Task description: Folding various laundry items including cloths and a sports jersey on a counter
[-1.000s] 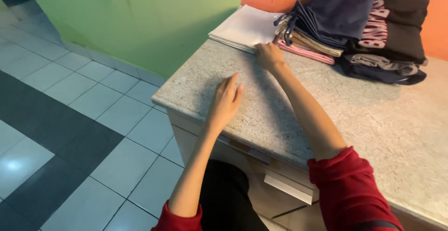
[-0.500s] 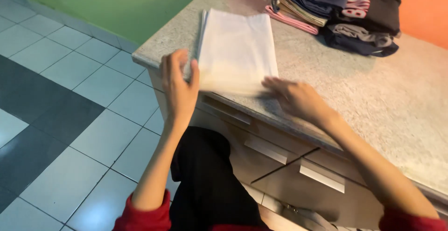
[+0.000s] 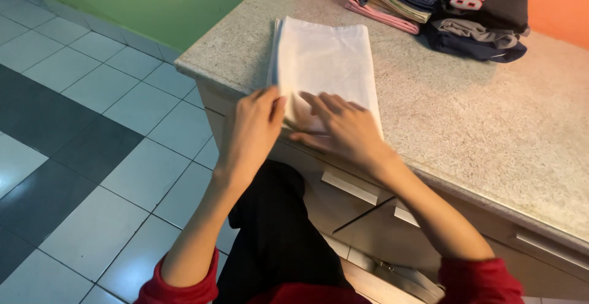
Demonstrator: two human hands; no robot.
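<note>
Folded white cloth (image 3: 328, 65) lying flat on the speckled stone table (image 3: 466, 114), near the front-left corner, long side running away from the edge, near end just over the front rim. Left hand (image 3: 251, 129) at the near left corner of the cloth, fingers (image 3: 274, 104) curled loosely against its edge, thumb side touching the fabric; cannot tell whether any layer is actually pinched. Right hand (image 3: 343, 126) resting palm down on the near end of the cloth, fingers (image 3: 319, 103) spread and nearly straight, pressing on top rather than gripping, holding nothing closed. Both hands close together, almost touching at the fingertips. Red sleeves (image 3: 178, 285) visible at the bottom of the view, dark trousers (image 3: 276, 242) between the forearms.

Further back on the table, well apart from the white cloth, a stack of folded clothes (image 3: 454, 9): dark navy and black pieces on top, a pink-striped one and a beige one showing at the left edge of the pile. Orange wall (image 3: 561, 3) behind the stack, green wall (image 3: 153, 3) to the left. Below the table top, pale drawer fronts with flat bar handles (image 3: 350, 187). Floor of light and dark grey tiles (image 3: 80, 126) to the left, in a large checker layout.
</note>
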